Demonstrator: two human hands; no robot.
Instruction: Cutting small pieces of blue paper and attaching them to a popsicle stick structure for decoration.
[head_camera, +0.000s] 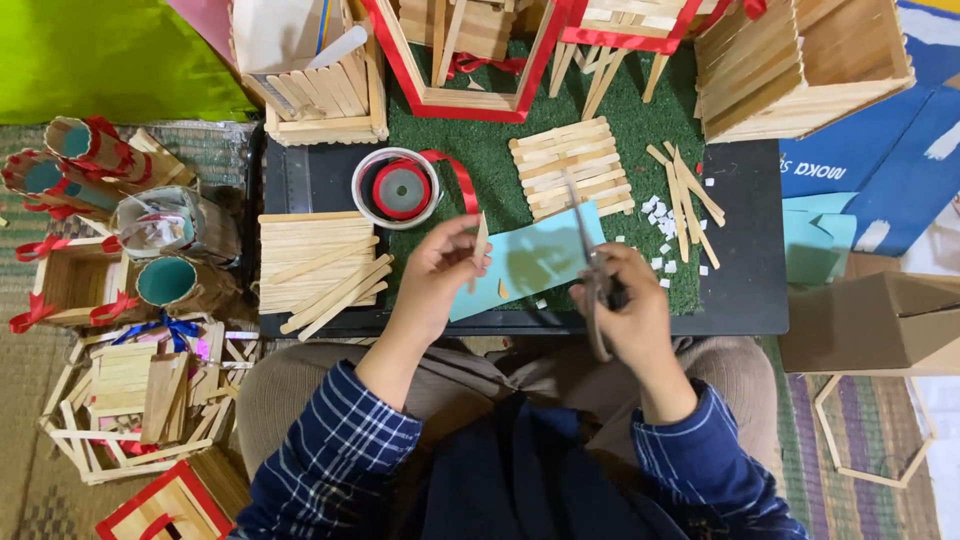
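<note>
Head view: I see my left hand (437, 275) with fingers pinched on a thin wooden stick (481, 240) at the light blue paper's (530, 260) edge; right hand (625, 300), fingers closed on scissors (590, 262), blades over the paper. I'd cut slowly, keeping the paper taut.

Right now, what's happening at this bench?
A person seated at a dark work board is working with craft sticks. The left hand holds one short wooden stick upright, just at the edge of a light blue paper sheet. The right hand grips scissors, blades pointing away over the paper. On the board lie a stack of flat sticks, a red ribbon spool, a stick panel on green turf and small white scraps. Finished stick boxes stand behind.
</note>
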